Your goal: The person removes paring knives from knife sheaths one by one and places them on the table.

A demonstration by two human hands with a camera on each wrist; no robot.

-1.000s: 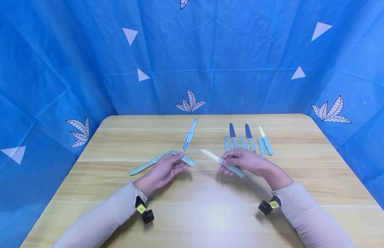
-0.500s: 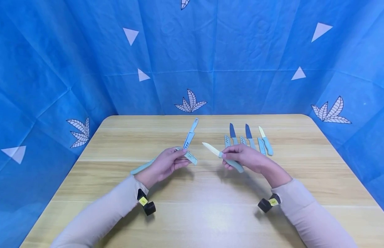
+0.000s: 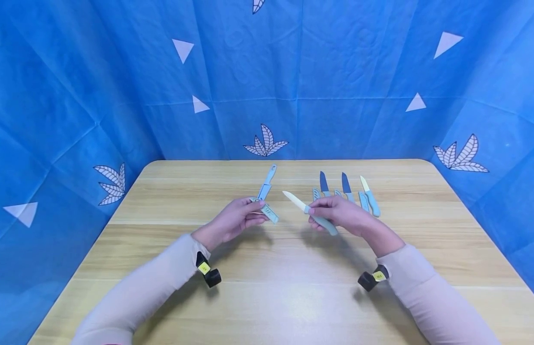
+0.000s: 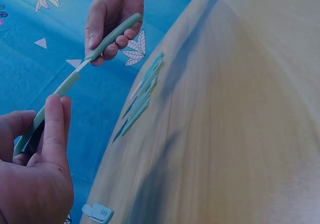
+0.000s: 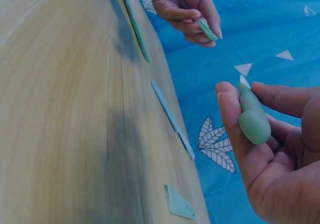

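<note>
My left hand (image 3: 234, 223) pinches a light green knife sheath (image 3: 270, 213) with slots along its side, its end pointing toward the right. In my right hand (image 3: 344, 215) is a paring knife with a pale blade (image 3: 295, 200) and a light green handle (image 3: 326, 226), gripped by the handle. Above the table, the blade points left toward the sheath, and a small gap separates them in the head view. From the left wrist, the knife handle (image 4: 117, 36) and sheath (image 4: 68, 84) line up, the blade overlapping the sheath's end. Fingers hide part of the sheath.
A sheathed knife (image 3: 268, 176) lies at the back middle, partly behind my left hand. Farther right are two dark-bladed knives (image 3: 324, 182) beside sheaths, and a pale-bladed knife (image 3: 371, 199) beside its sheath (image 3: 363, 200). Another green knife (image 5: 135, 27) shows in the right wrist view.
Both hands have lifted forward, away from the body. The left hand with the sheath has also moved right, now overlapping the sheathed knife's tip and hiding the green knife at left.
</note>
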